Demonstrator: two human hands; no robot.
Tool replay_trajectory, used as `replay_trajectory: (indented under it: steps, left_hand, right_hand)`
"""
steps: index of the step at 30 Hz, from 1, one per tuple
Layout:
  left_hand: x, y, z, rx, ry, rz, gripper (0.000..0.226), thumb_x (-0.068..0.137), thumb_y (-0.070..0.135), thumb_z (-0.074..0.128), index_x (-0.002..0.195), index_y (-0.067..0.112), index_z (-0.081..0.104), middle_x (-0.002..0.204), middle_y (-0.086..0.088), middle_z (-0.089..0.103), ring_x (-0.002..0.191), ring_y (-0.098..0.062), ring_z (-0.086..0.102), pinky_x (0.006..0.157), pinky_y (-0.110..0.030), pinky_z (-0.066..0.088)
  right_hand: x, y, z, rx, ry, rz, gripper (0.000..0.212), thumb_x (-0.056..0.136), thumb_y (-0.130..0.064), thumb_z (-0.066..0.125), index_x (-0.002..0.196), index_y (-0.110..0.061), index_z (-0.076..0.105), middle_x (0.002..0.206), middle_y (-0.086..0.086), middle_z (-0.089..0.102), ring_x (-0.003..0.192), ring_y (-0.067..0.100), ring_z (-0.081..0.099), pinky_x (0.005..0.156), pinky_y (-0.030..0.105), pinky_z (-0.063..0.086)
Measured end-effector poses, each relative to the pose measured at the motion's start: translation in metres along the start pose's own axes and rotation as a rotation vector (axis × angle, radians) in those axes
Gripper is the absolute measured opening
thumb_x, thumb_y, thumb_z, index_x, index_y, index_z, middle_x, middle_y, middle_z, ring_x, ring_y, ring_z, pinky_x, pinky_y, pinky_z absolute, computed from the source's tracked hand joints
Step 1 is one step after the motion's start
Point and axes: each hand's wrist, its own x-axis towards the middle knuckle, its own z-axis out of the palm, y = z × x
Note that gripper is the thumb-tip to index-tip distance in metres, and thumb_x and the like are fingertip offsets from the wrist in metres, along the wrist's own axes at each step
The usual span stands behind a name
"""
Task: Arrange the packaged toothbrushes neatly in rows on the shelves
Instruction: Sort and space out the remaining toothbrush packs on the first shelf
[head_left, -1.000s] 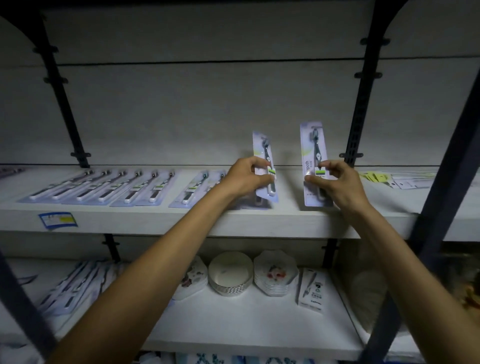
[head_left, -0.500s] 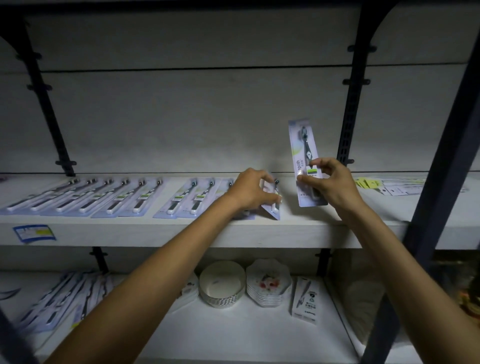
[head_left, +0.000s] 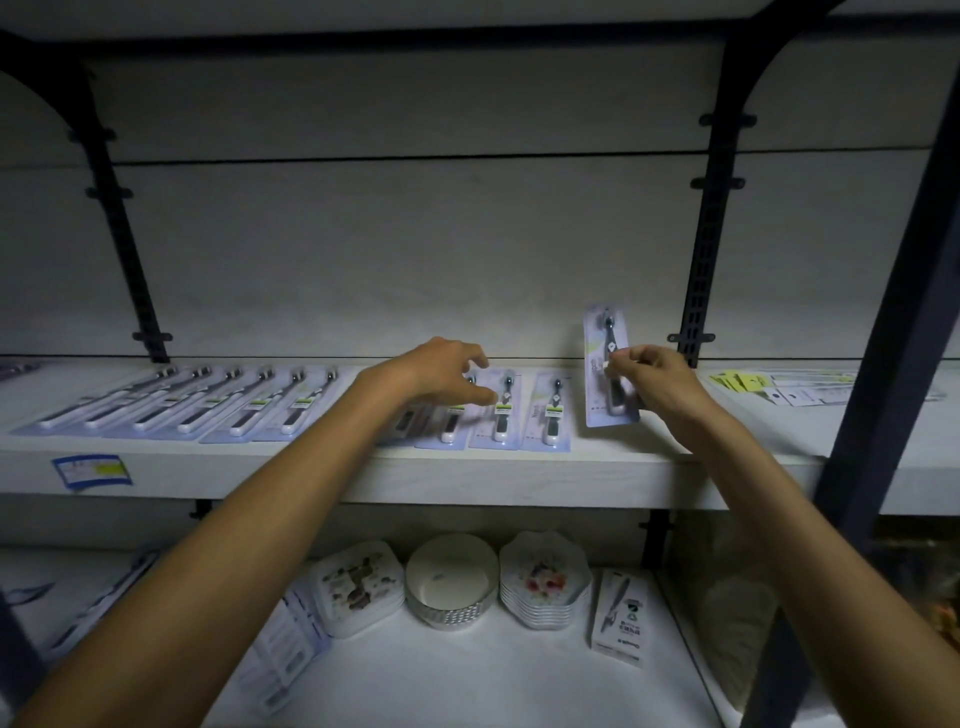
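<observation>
Several packaged toothbrushes (head_left: 218, 402) lie flat in a row on the white upper shelf (head_left: 467, 475). At the row's right end lies the newest pack (head_left: 549, 415). My left hand (head_left: 441, 374) hovers over the packs beside it, fingers spread and loosely bent, thumb near a pack (head_left: 501, 410), holding nothing. My right hand (head_left: 654, 379) pinches one more toothbrush pack (head_left: 605, 364) and holds it upright, tilted, just right of the row and above the shelf.
A black bracket post (head_left: 706, 249) rises right behind my right hand. Yellow-tagged flat packs (head_left: 779, 384) lie further right. A blue price label (head_left: 91, 470) sticks on the shelf's front edge. The lower shelf holds stacked plates (head_left: 545, 582), a bowl (head_left: 451, 582) and boxed items (head_left: 621, 616).
My left hand laid its toothbrush pack flat at the row's right end and let go. My right hand has kept its pack upright, shifting slightly lower toward the shelf.
</observation>
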Motion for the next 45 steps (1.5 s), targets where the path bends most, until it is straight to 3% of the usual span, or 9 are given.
replay_trajectory:
  steps: [3,7,11,17,19,22,28,33,45]
  left_hand:
    - [0.0,-0.008,0.001,0.0,0.008,-0.013,0.061,0.083,0.054,0.065,0.136,0.028,0.048,0.137,-0.002,0.053,0.115,-0.021,0.055,0.093,-0.033,0.043]
    - [-0.003,-0.015,-0.001,-0.002,0.005,-0.023,0.059,0.083,0.054,0.065,0.134,0.029,0.048,0.136,-0.001,0.054,0.113,-0.02,0.055,0.096,-0.035,0.045]
    - [-0.009,-0.022,-0.001,-0.002,0.01,-0.047,0.059,0.083,0.053,0.066,0.134,0.028,0.049,0.135,-0.002,0.055,0.114,-0.021,0.055,0.097,-0.034,0.044]
    - [-0.026,-0.033,0.0,-0.044,0.017,-0.077,0.06,0.083,0.049,0.068,0.135,0.025,0.05,0.136,-0.003,0.055,0.116,-0.021,0.055,0.089,-0.027,0.042]
    - [-0.033,-0.039,-0.001,-0.034,0.025,-0.095,0.061,0.082,0.051,0.067,0.135,0.026,0.05,0.136,-0.003,0.054,0.116,-0.022,0.055,0.091,-0.029,0.043]
    - [-0.042,-0.049,-0.005,-0.018,0.021,-0.133,0.062,0.081,0.054,0.067,0.134,0.029,0.05,0.138,-0.002,0.053,0.115,-0.023,0.057,0.095,-0.033,0.046]
    - [-0.072,-0.089,-0.019,-0.018,0.045,-0.168,0.06,0.08,0.055,0.066,0.132,0.03,0.051,0.134,-0.001,0.055,0.113,-0.022,0.056,0.096,-0.035,0.045]
    - [-0.095,-0.139,-0.032,-0.006,0.057,-0.165,0.059,0.081,0.055,0.064,0.133,0.029,0.051,0.134,0.001,0.056,0.115,-0.021,0.055,0.097,-0.035,0.045]
    - [-0.151,-0.265,-0.06,-0.013,0.017,0.003,0.062,0.085,0.052,0.061,0.139,0.025,0.047,0.141,-0.002,0.051,0.12,-0.021,0.053,0.098,-0.034,0.044]
  right_hand:
    - [0.0,-0.001,0.004,-0.061,-0.047,0.038,0.023,0.095,-0.011,0.051,0.098,0.008,0.064,0.084,0.017,0.061,0.062,0.02,0.051,0.058,0.029,0.045]
    - [0.003,0.004,0.011,-0.204,-0.134,0.07,0.022,0.094,-0.012,0.052,0.097,0.005,0.066,0.086,0.016,0.064,0.067,0.019,0.055,0.062,0.029,0.047]
    - [0.008,0.009,0.014,-0.395,-0.132,0.061,0.01,0.09,-0.022,0.057,0.092,-0.016,0.065,0.094,0.01,0.068,0.078,0.021,0.06,0.071,0.032,0.048]
    - [0.006,0.005,0.013,-0.804,-0.031,-0.08,0.037,0.086,-0.032,0.06,0.121,-0.021,0.054,0.12,0.007,0.059,0.101,0.024,0.057,0.075,0.032,0.043]
    - [0.005,-0.003,0.022,-0.82,-0.026,-0.172,0.04,0.087,-0.032,0.059,0.124,-0.018,0.053,0.124,0.01,0.057,0.104,0.026,0.056,0.077,0.033,0.044]
    - [0.001,-0.02,0.044,-0.794,-0.18,-0.293,0.041,0.088,-0.035,0.06,0.126,-0.021,0.053,0.125,0.006,0.057,0.104,0.024,0.057,0.077,0.034,0.051]
    - [-0.017,-0.048,0.103,-0.788,-0.399,-0.348,0.043,0.088,-0.032,0.062,0.128,-0.02,0.052,0.129,0.003,0.056,0.108,0.022,0.057,0.087,0.03,0.044]
    - [-0.027,-0.072,0.159,-0.811,-0.43,-0.341,0.046,0.089,-0.033,0.06,0.132,-0.021,0.049,0.134,0.003,0.053,0.112,0.02,0.054,0.087,0.026,0.039]
    - [-0.087,-0.122,0.283,-0.832,-0.33,-0.236,0.052,0.089,-0.033,0.061,0.136,-0.015,0.045,0.137,0.008,0.051,0.115,0.025,0.055,0.096,0.033,0.042]
